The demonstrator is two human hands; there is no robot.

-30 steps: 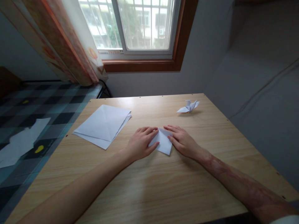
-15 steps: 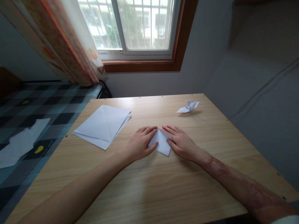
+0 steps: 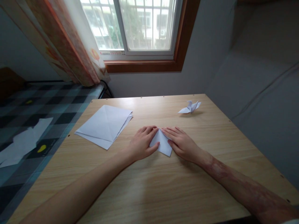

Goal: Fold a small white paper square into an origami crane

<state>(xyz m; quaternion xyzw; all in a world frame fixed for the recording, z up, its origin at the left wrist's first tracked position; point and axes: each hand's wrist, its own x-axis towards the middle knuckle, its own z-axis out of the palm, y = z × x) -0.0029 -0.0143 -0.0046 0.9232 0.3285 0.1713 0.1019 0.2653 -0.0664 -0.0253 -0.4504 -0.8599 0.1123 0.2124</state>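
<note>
While both palms lie flat, the folded paper (image 3: 163, 145) sits pinned between the left hand (image 3: 142, 144) and right hand (image 3: 182, 143) on the worktop (image 3: 163, 186).

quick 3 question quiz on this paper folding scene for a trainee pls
1. What do the left hand and right hand both press on? A) a book B) a small folded paper C) a cup
2. True or false: the folded paper bird lies at the near left of the table.
3. Which hand is nearer the stack of sheets?
Key: 1 B. 2 false, it lies at the far right. 3 the left hand.
</note>
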